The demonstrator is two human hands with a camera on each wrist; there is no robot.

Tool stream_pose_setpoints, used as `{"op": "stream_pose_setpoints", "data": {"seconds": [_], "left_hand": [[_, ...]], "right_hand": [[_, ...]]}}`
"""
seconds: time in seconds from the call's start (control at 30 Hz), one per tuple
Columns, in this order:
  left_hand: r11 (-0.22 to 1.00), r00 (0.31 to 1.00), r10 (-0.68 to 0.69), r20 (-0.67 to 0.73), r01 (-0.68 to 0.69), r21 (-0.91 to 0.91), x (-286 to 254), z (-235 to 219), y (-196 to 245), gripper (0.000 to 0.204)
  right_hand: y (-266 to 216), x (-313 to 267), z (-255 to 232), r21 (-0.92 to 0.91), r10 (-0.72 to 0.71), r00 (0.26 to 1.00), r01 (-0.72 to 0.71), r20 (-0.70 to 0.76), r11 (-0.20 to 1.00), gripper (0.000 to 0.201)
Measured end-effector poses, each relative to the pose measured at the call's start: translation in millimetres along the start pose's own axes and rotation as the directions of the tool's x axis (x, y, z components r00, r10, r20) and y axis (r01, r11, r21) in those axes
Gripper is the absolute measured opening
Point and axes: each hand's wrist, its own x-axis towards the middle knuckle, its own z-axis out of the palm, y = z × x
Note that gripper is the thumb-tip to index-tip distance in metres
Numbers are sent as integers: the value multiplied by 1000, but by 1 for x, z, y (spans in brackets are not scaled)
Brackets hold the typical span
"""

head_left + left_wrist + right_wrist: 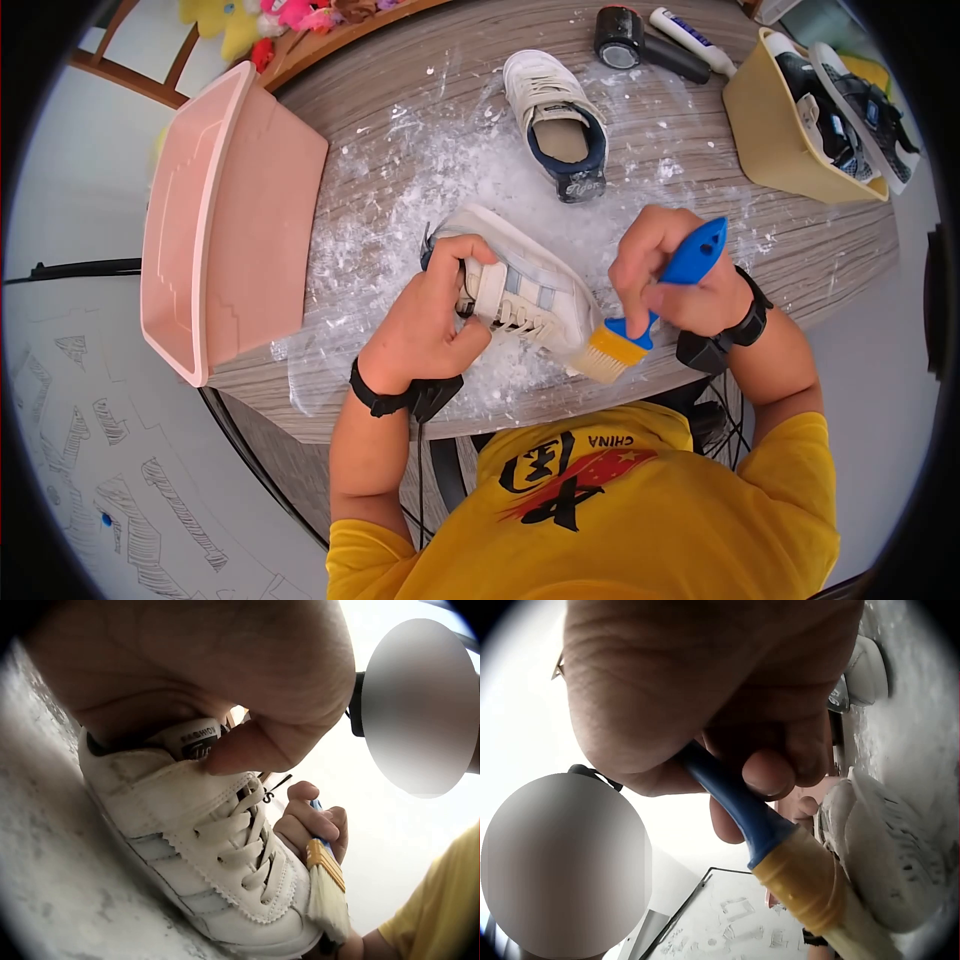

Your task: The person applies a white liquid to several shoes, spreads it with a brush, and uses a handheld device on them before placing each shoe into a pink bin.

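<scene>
My left hand (425,325) grips a white lace-up sneaker (545,265) at its ankle opening, thumb by the tongue and strap. The shoe lies tilted on its side, toe toward my right hand, its laces in view. In my right hand (675,270) is a brush with a blue handle (695,250), a yellow ferrule and pale bristles (603,360). Those bristles lie against the toe of the sneaker, as the left wrist view (330,907) also shows. A second white sneaker (555,105) with a dark blue lining stands upright farther back.
White powder marks the wood-grain table (370,230). A pink bin (250,220) stands at the left edge. On the right, a beige bin (770,130) holds dark shoes. A black-handled roller-like tool (620,45) and a white tube (685,35) lie at the back.
</scene>
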Motion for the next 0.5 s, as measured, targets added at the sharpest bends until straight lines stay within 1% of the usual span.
{"op": "stream_pose_setpoints", "data": {"seconds": [0.03,0.07,0.13,0.17,0.2,0.3,0.4,0.5], "left_hand": [[1000,1000,-2,2,2,3,0,0,0,55],[1000,1000,-11,5,11,7,-1,0,0,55],[1000,1000,-24,8,24,15,-2,-1,-2,54],[1000,1000,-19,3,19,15,-1,0,-2,54],[1000,1000,-15,-1,15,13,-1,0,-2,54],[998,1000,-11,3,11,55,-2,0,-2,53],[996,1000,-18,8,17,84,-1,-1,-1,53],[995,1000,-24,14,23,99,-2,-2,0,52]], "right_hand": [[2,-3,-1,41,1,998,2,-67,999,24],[4,0,-7,107,-61,996,69,-72,992,22],[6,9,-3,82,-196,951,221,-239,972,21],[7,13,-2,58,-264,911,296,-318,953,20],[8,13,-2,26,-270,906,294,-327,955,18],[9,13,2,-48,-199,923,195,-330,980,16],[8,8,-1,-49,-155,945,147,-289,988,13],[5,6,-2,-14,-104,951,105,-292,994,14]]}}
